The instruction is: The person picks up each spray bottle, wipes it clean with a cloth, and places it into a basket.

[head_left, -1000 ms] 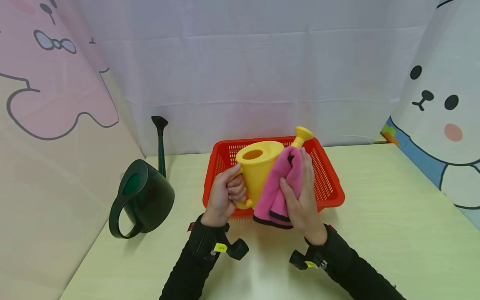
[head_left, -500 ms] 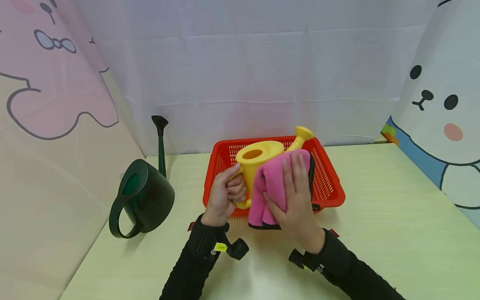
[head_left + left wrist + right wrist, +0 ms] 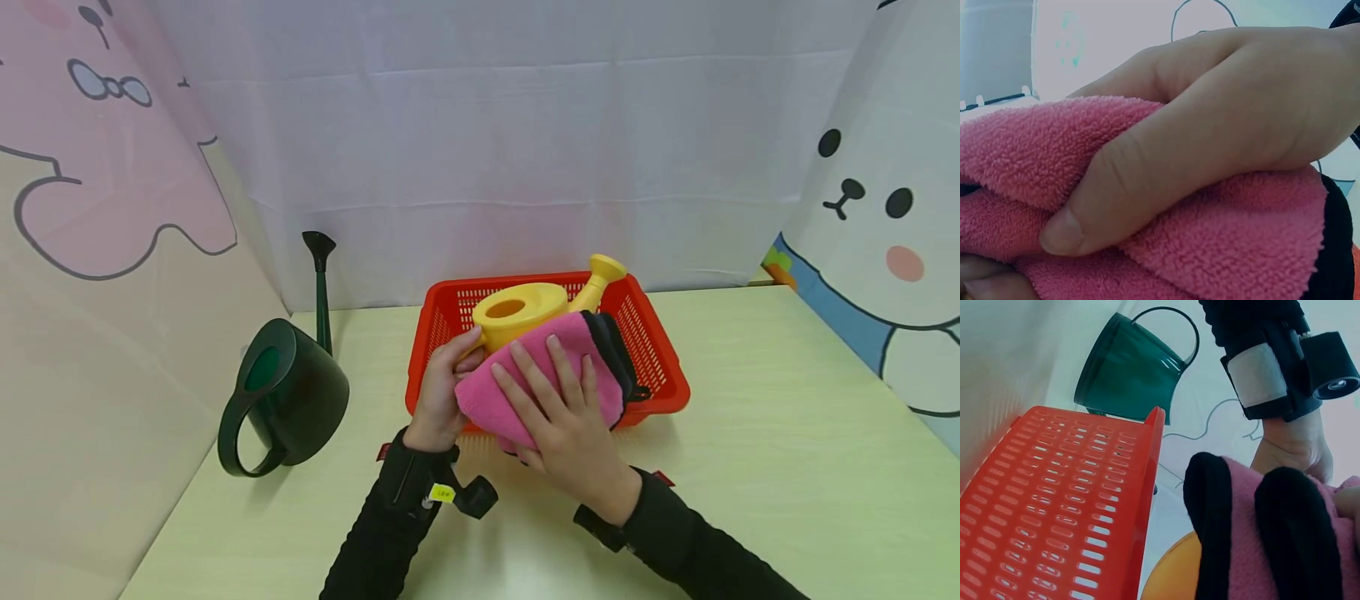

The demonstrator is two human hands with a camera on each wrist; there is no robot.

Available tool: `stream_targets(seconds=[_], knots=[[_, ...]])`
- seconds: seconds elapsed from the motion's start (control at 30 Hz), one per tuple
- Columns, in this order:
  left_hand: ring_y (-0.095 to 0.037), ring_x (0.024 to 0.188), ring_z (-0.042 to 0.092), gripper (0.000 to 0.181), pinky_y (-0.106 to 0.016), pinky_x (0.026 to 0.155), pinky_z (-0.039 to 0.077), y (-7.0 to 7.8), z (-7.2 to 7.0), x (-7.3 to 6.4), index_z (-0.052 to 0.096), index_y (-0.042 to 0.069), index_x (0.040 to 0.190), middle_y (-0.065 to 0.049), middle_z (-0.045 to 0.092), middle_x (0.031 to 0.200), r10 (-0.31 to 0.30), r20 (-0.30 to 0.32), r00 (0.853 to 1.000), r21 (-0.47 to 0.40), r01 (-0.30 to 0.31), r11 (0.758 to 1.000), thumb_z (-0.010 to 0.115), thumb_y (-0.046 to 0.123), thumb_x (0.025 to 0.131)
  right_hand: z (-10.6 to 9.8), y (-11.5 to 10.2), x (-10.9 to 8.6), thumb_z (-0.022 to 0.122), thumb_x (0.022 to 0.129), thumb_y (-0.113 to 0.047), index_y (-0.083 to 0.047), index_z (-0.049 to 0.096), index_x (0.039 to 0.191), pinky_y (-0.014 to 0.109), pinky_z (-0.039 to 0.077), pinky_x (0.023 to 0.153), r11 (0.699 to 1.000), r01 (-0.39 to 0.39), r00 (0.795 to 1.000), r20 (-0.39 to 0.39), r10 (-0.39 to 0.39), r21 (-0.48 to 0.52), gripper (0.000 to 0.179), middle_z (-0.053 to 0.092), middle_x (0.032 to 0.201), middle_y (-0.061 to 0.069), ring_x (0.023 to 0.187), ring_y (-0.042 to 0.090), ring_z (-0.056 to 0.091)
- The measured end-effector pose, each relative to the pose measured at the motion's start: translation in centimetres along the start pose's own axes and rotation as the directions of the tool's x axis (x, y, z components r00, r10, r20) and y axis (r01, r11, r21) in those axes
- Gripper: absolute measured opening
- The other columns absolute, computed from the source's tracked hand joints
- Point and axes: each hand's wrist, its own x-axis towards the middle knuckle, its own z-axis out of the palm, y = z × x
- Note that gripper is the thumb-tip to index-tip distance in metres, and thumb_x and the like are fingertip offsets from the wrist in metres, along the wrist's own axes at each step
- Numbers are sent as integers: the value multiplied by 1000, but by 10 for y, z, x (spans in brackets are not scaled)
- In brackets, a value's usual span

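Observation:
My left hand (image 3: pixel 437 396) grips the handle of a yellow watering can (image 3: pixel 543 302), which stays upright and overlaps the red basket in the head view. My right hand (image 3: pixel 576 429) holds a folded pink cloth (image 3: pixel 480 398) with black edging against the can's front side, its fingers spread over it. In the left wrist view, the right thumb (image 3: pixel 1079 228) presses across a fold of fluffy cloth. The cloth hides the can's lower body and the left hand's lower fingers in the head view. A sliver of the can (image 3: pixel 1175 572) shows in the right wrist view.
Behind the can sits a red perforated plastic basket (image 3: pixel 654 354) on the pale table (image 3: pixel 757 417). A dark green watering can (image 3: pixel 315 408) with a long spout stands at the left. White and cartoon-printed curtains (image 3: pixel 480 167) enclose the back and sides.
My right hand has turned the cloth and shifted it left and down across the can, so it now covers more of the body near the handle. The left hand and can stay nearly still.

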Motion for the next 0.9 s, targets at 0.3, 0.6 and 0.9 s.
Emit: stream_targets(seconds=[0.3,0.6,0.9], knots=[[0,38,32,45,-11,42,33,0,0,0,35,20,53,13,33,47,7,5,1000,0,-7,1000,31,22,97,2,8,1,34,94,-48,-15,29,144,54,8,112,998,-19,995,-92,25,63,60,35,140,16,139,37,15],[-3,36,31,47,-17,40,24,2,-1,0,32,20,52,12,34,44,-7,60,998,38,5,999,28,24,99,-1,24,6,43,93,-43,-9,28,143,29,21,113,880,-206,947,-140,290,427,62,25,147,15,139,30,18],[-5,36,30,48,-18,41,24,7,1,-3,32,20,51,12,33,44,8,16,1000,57,-9,998,29,23,99,1,34,9,51,85,-4,-3,25,142,21,27,109,576,-358,845,-7,534,735,63,27,145,15,136,21,20]])
